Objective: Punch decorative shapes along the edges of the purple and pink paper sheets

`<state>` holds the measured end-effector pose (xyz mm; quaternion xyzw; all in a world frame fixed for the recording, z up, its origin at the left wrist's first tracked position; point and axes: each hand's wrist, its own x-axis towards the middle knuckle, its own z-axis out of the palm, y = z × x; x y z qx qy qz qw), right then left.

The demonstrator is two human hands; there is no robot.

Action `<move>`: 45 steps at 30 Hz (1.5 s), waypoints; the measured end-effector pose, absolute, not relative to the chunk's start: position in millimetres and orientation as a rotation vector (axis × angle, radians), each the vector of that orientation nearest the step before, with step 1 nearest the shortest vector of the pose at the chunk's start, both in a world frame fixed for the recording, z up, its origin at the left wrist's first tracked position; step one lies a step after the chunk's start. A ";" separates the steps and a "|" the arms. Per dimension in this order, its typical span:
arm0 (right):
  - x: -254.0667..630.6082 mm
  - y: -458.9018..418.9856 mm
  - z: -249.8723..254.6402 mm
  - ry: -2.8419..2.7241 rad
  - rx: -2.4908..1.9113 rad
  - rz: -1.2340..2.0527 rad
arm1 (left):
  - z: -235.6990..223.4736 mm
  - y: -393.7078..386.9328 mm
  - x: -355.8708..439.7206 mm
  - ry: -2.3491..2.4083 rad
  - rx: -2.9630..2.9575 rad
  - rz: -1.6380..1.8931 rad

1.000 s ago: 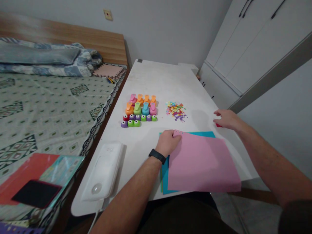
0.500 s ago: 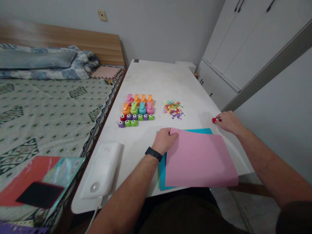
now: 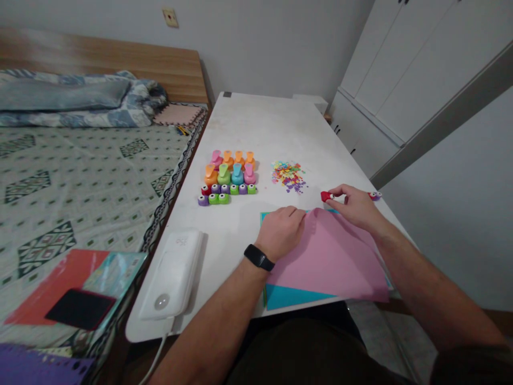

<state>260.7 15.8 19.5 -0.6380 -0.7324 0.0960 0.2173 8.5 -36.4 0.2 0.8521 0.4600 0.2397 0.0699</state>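
Note:
My left hand (image 3: 282, 230), with a dark band at the wrist, grips the upper edge of a pink paper sheet (image 3: 320, 267), which bulges up near the fingers. Beneath it lies a blue sheet (image 3: 290, 298), partly covered. Between thumb and fingers of my right hand (image 3: 353, 204) is a small red paper punch (image 3: 327, 197), just beyond the pink sheet's upper edge. Small red and purple punches (image 3: 375, 196) sit to the right of that hand. A pile of colourful paper cutouts (image 3: 289, 175) lies beyond the sheets.
Several colourful punches (image 3: 223, 176) stand in rows left of the cutouts. A white power bank (image 3: 172, 275) with a cable lies at the table's (image 3: 260, 123) left front. On the bed at left are a dark phone (image 3: 81, 309) and a red sheet (image 3: 60, 286). White cabinets (image 3: 385, 69) stand at right.
My right hand has moved left with the red punch, close to the pink sheet's upper edge. My left hand has shifted right with the sheet, which now bends up and shows more blue below.

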 end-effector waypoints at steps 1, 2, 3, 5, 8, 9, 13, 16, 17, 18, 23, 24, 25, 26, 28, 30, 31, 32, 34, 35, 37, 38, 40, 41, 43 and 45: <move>258.1 16.0 19.0 -2.023 -1.760 0.282 | 0.2 -36.7 9.0 1.369 2.596 0.699; 256.2 16.4 18.6 -2.018 -1.755 0.298 | -0.4 -36.7 9.6 1.369 2.609 0.677; 254.8 17.1 18.1 -2.016 -1.751 0.314 | -1.6 -36.3 10.1 1.377 2.614 0.657; 253.2 18.5 17.2 -2.010 -1.746 0.347 | -4.5 -35.3 10.9 1.384 2.621 0.627; 251.8 19.7 16.2 -1.998 -1.738 0.395 | -7.8 -33.9 11.1 1.387 2.624 0.615; 251.4 19.8 16.0 -1.994 -1.734 0.408 | -8.2 -33.6 11.0 1.389 2.623 0.614; 249.5 19.7 16.2 -1.995 -1.727 0.446 | -7.9 -33.1 10.7 1.396 2.616 0.613; 248.0 20.1 16.4 -1.992 -1.738 0.448 | -7.3 -32.8 10.7 1.397 2.608 0.610; 247.5 20.3 16.2 -1.989 -1.738 0.450 | -7.2 -32.6 10.7 1.397 2.608 0.607; 247.0 20.6 16.0 -1.987 -1.736 0.452 | -7.2 -32.5 10.7 1.397 2.610 0.603; 243.7 21.3 14.2 -1.993 -1.720 0.465 | -7.0 -32.0 10.6 1.401 2.608 0.590; 242.9 21.4 13.7 -1.997 -1.714 0.466 | -6.8 -32.0 10.5 1.401 2.605 0.588; 242.2 21.5 13.3 -2.000 -1.710 0.467 | -6.4 -32.1 10.5 1.400 2.602 0.585; 241.5 21.6 12.9 -2.002 -1.709 0.467 | -6.1 -32.1 10.4 1.400 2.600 0.583; 240.5 21.7 12.2 -2.005 -1.715 0.471 | -5.4 -32.2 10.2 1.401 2.597 0.581; 239.8 21.7 11.9 -2.007 -1.724 0.479 | -5.1 -32.1 10.0 1.408 2.593 0.583; 239.5 21.6 12.0 -2.008 -1.726 0.483 | -5.1 -32.0 9.8 1.412 2.589 0.587; 239.2 21.3 12.3 -2.009 -1.726 0.486 | -5.3 -31.8 9.6 1.417 2.582 0.594; 238.3 20.7 14.0 -2.006 -1.724 0.489 | -5.7 -31.4 9.2 1.426 2.560 0.609; 237.6 20.3 15.3 -2.004 -1.723 0.488 | -5.8 -31.3 8.9 1.427 2.547 0.616; 235.9 19.4 18.8 -2.001 -1.715 0.493 | -5.9 -31.2 8.6 1.428 2.524 0.620; 234.8 19.0 20.8 -2.000 -1.706 0.497 | -5.9 -31.2 8.4 1.427 2.518 0.617; 232.6 18.1 24.4 -1.999 -1.691 0.505 | -5.9 -31.3 8.3 1.423 2.514 0.609; 231.7 17.7 25.8 -1.996 -1.688 0.509 | -6.1 -31.3 8.2 1.422 2.512 0.608; 230.4 17.0 27.3 -1.992 -1.687 0.516 | -6.7 -31.2 8.2 1.419 2.503 0.615; 230.0 16.3 27.5 -1.993 -1.675 0.533 | -7.4 -30.9 8.4 1.419 2.474 0.639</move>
